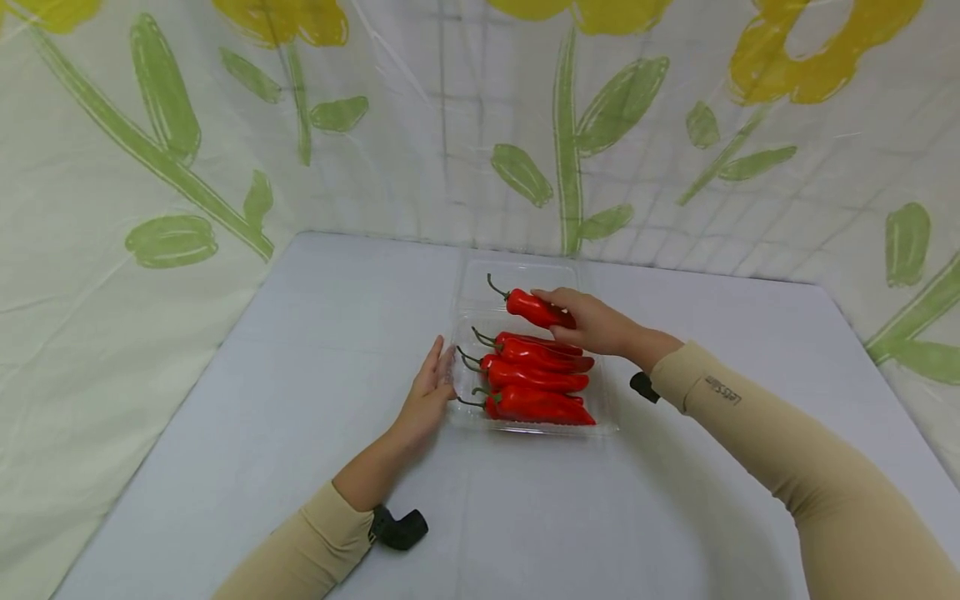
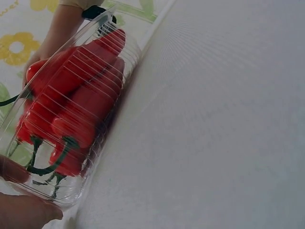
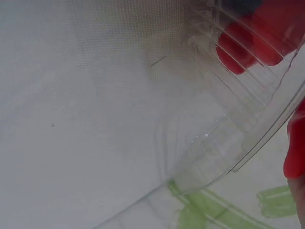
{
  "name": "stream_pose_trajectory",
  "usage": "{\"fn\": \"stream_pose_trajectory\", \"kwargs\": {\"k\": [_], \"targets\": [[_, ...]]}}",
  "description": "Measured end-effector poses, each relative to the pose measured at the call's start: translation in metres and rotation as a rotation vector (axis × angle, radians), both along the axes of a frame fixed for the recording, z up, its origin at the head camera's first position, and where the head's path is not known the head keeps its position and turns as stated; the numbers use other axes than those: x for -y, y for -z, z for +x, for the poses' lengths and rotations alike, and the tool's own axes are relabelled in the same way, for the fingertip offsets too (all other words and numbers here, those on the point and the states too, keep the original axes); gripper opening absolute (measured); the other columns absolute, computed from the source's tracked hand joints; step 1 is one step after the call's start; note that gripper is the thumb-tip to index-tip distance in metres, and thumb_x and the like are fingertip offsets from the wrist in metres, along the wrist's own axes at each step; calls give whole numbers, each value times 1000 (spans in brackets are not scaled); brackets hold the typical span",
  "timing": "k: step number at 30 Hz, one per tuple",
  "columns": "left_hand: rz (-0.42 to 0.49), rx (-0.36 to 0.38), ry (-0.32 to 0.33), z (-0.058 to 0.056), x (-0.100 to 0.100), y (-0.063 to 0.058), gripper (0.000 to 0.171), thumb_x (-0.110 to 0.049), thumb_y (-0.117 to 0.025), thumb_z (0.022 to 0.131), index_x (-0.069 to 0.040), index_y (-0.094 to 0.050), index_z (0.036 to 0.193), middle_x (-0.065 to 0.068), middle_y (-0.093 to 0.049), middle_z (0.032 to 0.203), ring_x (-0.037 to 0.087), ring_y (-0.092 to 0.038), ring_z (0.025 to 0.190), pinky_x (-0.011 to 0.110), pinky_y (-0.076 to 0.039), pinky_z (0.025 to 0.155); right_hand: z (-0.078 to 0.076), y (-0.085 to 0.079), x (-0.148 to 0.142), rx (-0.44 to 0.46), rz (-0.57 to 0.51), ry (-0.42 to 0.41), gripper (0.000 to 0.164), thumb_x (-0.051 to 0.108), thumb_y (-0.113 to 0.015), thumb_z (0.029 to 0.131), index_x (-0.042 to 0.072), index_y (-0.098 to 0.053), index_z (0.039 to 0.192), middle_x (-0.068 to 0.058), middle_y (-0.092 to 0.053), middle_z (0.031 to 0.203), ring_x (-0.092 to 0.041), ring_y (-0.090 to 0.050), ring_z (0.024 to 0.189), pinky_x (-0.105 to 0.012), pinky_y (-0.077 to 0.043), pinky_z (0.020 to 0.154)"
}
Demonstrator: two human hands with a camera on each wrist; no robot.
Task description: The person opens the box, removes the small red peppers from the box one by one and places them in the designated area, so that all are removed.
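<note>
A clear plastic clamshell container [image 1: 609,417] lies with its lid [image 1: 525,275] folded back toward the wall. Inside its tray several red peppers [image 1: 543,379] with green stems lie side by side, stems to the left. Above the tray's far part, my right hand [image 1: 592,323] grips another red pepper [image 1: 531,308] by its body, the stem pointing left. My left hand [image 1: 426,402] rests against the tray's left side, fingers extended along it and thumb near the front corner. In the right wrist view only a sliver of the held pepper [image 3: 296,148] shows at the right edge.
The container stands on a white-covered table [image 1: 360,333] near its back edge. Behind the table hangs a white curtain [image 1: 405,167] printed with yellow flowers and green leaves. Dark wrist cameras [image 1: 400,529] are strapped to both wrists.
</note>
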State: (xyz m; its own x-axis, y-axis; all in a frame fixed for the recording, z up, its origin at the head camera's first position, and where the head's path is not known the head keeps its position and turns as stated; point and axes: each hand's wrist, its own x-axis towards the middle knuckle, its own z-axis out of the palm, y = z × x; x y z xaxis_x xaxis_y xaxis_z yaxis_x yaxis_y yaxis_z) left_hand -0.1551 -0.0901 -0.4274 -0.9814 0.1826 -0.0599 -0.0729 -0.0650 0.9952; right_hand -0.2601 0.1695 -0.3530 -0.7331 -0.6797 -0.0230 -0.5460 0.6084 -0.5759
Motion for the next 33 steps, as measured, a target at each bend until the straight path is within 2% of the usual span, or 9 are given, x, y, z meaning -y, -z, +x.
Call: {"fn": "stream_pose_trajectory", "kwargs": {"k": [9, 14, 17, 21, 25, 29, 33], "targets": [[-11, 11, -4, 1, 0, -2, 80, 15, -28, 78, -5, 2, 150, 18, -11, 156, 28, -3, 145, 46, -11, 116, 1, 6, -5, 15, 4, 16, 56, 8, -54, 90, 2, -35, 142, -15, -49, 122, -25, -49, 102, -39, -47, 86], [2, 8, 3, 1, 0, -2, 81, 15, -28, 77, -4, 3, 149, 19, -10, 156, 29, -2, 145, 46, -10, 116, 0, 5, -6, 0, 0, 41, 51, 11, -52, 91, 2, -39, 140, -12, -50, 116, -23, -49, 98, -35, -48, 82], [10, 6, 8, 1, 0, -2, 81, 15, -28, 77, -5, 4, 149, 19, -9, 156, 29, -2, 145, 46, -10, 116, 0, 1, -9, -9, -26, 81, 49, 14, -52, 92, 3, -40, 138, -12, -50, 113, -24, -50, 97, -36, -48, 82], [21, -7, 16, 0, 0, -1, 81, 16, -27, 77, -3, 5, 149, 20, -8, 156, 30, 0, 145, 47, -9, 116, -2, -2, -17, -30, -54, 124, 54, 15, -52, 93, 2, -34, 142, -15, -50, 120, -26, -49, 100, -40, -47, 83], [8, -11, 12, 0, 0, 0, 80, 16, -27, 78, -4, 4, 149, 21, -9, 155, 31, -1, 145, 48, -11, 115, -2, -2, -27, 0, -70, 204, 62, 20, -53, 93, 10, -24, 148, -17, -49, 130, -27, -49, 101, -39, -47, 83], [-4, 1, 2, 0, 0, -1, 80, 15, -28, 79, -5, 3, 150, 19, -11, 156, 29, -3, 145, 47, -12, 115, -3, 0, -36, 36, -113, 304, 66, 23, -54, 93, 19, -21, 149, -19, -49, 133, -28, -52, 97, -36, -49, 79], [5, 2, 4, 0, 0, -1, 79, 15, -28, 79, -6, 3, 150, 18, -11, 156, 28, -2, 145, 45, -11, 116, -4, 5, -44, 10, -161, 375, 63, 24, -53, 93, 20, -22, 148, -22, -49, 133, -31, -55, 95, -37, -48, 78]]}}
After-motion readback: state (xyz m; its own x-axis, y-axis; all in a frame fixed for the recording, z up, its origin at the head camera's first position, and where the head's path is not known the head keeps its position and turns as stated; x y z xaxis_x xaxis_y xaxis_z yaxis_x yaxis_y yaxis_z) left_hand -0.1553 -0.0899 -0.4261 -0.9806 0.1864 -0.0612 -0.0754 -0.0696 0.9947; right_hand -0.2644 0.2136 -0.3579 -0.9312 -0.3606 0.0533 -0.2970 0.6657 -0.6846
